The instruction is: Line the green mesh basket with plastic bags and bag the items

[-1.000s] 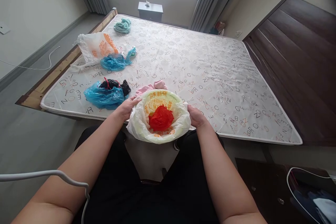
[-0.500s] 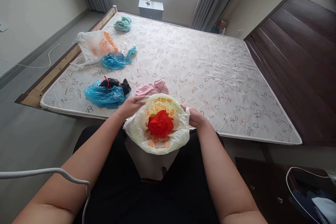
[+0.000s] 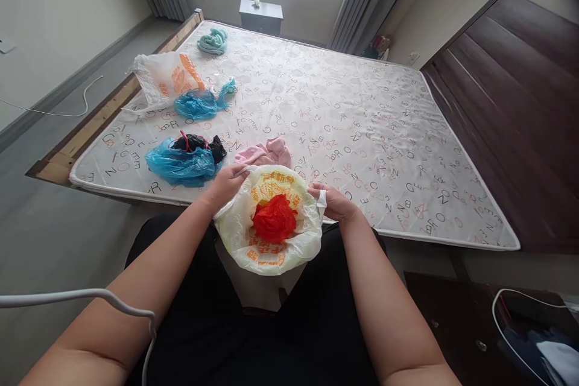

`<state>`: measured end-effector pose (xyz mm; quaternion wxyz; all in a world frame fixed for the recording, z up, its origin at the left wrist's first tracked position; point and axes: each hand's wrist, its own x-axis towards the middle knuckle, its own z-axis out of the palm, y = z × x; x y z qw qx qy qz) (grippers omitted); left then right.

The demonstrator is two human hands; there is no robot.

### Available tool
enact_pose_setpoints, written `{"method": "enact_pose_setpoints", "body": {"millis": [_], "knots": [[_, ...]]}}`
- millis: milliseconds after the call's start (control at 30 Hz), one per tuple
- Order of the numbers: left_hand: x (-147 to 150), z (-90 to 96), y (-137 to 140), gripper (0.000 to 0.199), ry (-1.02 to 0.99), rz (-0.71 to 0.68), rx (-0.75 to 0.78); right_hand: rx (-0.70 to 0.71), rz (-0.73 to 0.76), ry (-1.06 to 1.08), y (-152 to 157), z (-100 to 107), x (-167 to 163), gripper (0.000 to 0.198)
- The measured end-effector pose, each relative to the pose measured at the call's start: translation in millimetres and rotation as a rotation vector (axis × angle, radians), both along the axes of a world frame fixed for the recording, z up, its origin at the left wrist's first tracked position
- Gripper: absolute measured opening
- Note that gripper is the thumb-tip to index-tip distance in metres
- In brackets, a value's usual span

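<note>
Between my knees is a round bin lined with a white plastic bag (image 3: 239,241), its lining printed in orange. Pale green shows through the bag around the rim. Inside lies a crumpled red plastic bag (image 3: 274,219). My left hand (image 3: 229,182) pinches the white bag's edge at the far left of the rim. At the far right, my right hand (image 3: 332,200) grips the same bag's edge, a white loop hanging by its fingers. Just beyond the rim, a pink cloth (image 3: 266,152) rests on the mattress (image 3: 316,108).
On the mattress to the left lie a blue plastic bag with a black bag on it (image 3: 181,163), another blue bag (image 3: 196,104), a white bag with orange print (image 3: 165,75) and a green cloth (image 3: 213,41). A white cable (image 3: 113,301) crosses my left arm. A headboard (image 3: 506,114) stands right.
The far rim of the lined bin has dipped slightly toward me, and the bag's edge is pulled out a little at both hands. Everything on the mattress stays put.
</note>
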<state>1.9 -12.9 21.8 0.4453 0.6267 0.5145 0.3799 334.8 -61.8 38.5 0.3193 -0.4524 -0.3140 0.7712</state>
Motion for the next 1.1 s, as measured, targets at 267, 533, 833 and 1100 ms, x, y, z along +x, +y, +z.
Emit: {"method": "enact_pose_setpoints", "body": {"millis": [267, 533, 833, 1100], "knots": [[8.2, -1.3, -5.4, 0.039, -0.039, -0.030, 0.070, 0.804, -0.318, -0.781, 1.8, -4.3, -13.6, 0.023], [11.6, 5.1, -12.0, 0.029, 0.023, 0.024, 0.255, 1.027, -0.509, -0.981, -5.8, -7.7, -27.2, 0.012], [10.1, 1.9, -1.5, 0.029, -0.058, 0.301, 0.190, 0.677, -0.427, -0.854, 0.2, -1.8, -23.3, 0.033], [-1.7, 4.3, 8.5, 0.028, -0.242, 0.451, 0.018, 0.565, -0.046, -0.723, 2.2, 5.2, -1.4, 0.040]]}}
